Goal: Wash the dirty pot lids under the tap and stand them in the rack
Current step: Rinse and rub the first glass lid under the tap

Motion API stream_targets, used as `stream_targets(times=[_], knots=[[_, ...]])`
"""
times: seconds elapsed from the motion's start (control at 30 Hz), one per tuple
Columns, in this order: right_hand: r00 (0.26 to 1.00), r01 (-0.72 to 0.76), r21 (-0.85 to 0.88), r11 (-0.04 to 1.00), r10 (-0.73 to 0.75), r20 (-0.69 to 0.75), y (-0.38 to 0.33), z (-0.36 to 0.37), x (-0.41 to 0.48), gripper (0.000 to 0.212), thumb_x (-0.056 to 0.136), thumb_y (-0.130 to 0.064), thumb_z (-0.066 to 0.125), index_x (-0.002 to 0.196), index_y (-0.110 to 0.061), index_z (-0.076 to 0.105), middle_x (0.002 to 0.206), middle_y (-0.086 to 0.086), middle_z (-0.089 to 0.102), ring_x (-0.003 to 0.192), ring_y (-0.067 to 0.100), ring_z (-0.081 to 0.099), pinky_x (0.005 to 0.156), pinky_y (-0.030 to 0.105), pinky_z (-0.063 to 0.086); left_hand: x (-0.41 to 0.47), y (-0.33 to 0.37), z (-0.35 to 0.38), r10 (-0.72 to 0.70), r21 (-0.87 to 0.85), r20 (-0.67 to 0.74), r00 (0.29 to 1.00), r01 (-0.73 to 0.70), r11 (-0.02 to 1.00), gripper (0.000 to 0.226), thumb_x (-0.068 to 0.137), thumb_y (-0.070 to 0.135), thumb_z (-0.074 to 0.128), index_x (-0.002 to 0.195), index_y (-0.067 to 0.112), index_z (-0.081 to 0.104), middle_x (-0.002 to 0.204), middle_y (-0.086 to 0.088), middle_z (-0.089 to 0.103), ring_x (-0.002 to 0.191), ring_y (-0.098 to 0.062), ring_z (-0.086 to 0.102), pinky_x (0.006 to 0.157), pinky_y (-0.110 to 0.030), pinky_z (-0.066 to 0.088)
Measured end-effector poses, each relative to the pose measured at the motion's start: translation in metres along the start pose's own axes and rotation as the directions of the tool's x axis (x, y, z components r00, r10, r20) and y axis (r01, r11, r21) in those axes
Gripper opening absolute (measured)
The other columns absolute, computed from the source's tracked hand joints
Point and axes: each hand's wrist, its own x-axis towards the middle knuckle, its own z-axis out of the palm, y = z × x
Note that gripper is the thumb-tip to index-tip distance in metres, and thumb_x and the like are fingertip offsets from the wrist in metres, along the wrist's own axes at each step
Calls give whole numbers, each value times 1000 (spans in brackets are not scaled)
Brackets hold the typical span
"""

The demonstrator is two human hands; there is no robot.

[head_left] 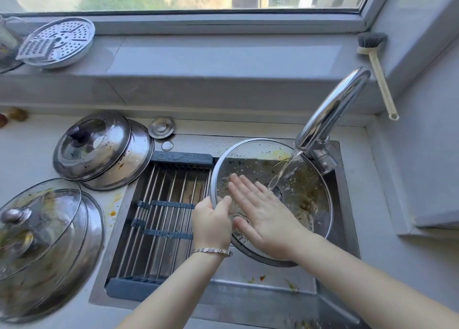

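At centre right of the frame, the left hand (211,223) clamps the rim of a greasy glass pot lid (305,192) under the running tap (330,112) over the sink (345,179), while the right hand (263,212) lies flat and spread on the glass.

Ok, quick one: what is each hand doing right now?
Left hand: closed on the rim of the glass lid, holding it under the tap.
Right hand: open, flat against the lid's surface, holding nothing.

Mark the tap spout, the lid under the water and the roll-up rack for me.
tap spout (330,110), head view, middle of the chrome neck.
lid under the water (250,169), head view, wet glass near its upper left.
roll-up rack (161,217), head view, bare steel rods at centre.
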Motion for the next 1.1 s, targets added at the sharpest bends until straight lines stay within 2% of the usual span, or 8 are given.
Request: stream_targets(times=[0.13, 0.27, 0.4, 0.57, 0.73, 0.9, 1.0, 1.1], knots=[[948, -302, -3, 953, 300, -104, 25, -13, 2, 77, 77, -62, -6, 142, -22, -19, 149, -6, -26, 139, 8, -25, 111, 26, -18, -4, -2, 1, -15, 30, 18, 1000, 14, 999, 23, 86, 4, 54, 63, -1, 53, 39, -1, 47, 31, -6, 44, 41, -18, 40], [998, -46, 15, 999, 45, 36, 4, -1, -3, 67, 82, -58, 0, 138, -27, -21, 146, -11, -29, 136, 3, -28, 113, 25, -17, -5, -3, 4, -27, 29, 6, 1000, 27, 999, 25, 85, 1, 54, 60, 0, 51, 42, -4, 45, 35, -9, 44, 45, -22, 41], [930, -358, -2, 934, 357, -92, 28, -7, 3, 73, 83, -60, -2, 143, -22, -19, 149, -5, -28, 139, 9, -24, 112, 28, -16, -9, -3, 3, -23, -3, 46, 999, 23, 1000, 26, 87, -2, 51, 61, 0, 50, 47, -8, 44, 28, -1, 40, 35, -10, 37], [1000, -23, 28, 999, 23, -1, 0, -4, 14, 72, 82, -52, -1, 146, -20, -11, 146, -10, -24, 137, 3, -23, 115, 27, -13, -8, -6, 3, -36, -20, 54, 998, 37, 999, 27, 85, -4, 54, 59, -2, 53, 37, -3, 48, 30, -7, 44, 38, -18, 39], [914, -397, 5, 918, 396, -93, 33, -10, 17, 65, 97, -51, 18, 148, -22, -10, 155, -6, -17, 143, 10, -16, 114, 29, -11, -8, -4, -3, -2, 10, 15, 1000, 2, 1000, 28, 87, -3, 51, 59, -1, 50, 39, -4, 45, 26, -2, 41, 36, -9, 36], [681, -721, 142, 678, 731, -32, 23, 12, -4, 71, 96, -52, 19, 149, -13, -8, 157, 4, -13, 145, 19, -6, 116, 35, -4, -8, -9, -4, 57, 129, -44, 997, -51, 990, 25, 85, 5, 54, 63, -7, 56, 38, -2, 46, 34, -7, 43, 45, -22, 40], [612, -743, 300, 599, 789, -58, 21, 16, 5, 69, 98, -47, 21, 148, -10, -8, 156, 6, -15, 144, 17, -16, 115, 37, -11, -15, -12, 1, 123, 196, -3, 992, -120, 973, 32, 85, 7, 55, 55, 1, 49, 41, 3, 45, 37, -5, 39, 48, -26, 38], [709, -575, 388, 720, 675, -202, 20, 13, 22, 66, 97, -46, 17, 148, -13, -9, 156, 1, -17, 142, 12, -19, 115, 33, -14, -19, -13, 2, 205, 212, 31, 978, -207, 955, 40, 86, 15, 57, 50, 8, 42, 40, 5, 39, 42, -13, 37, 50, -32, 33]])
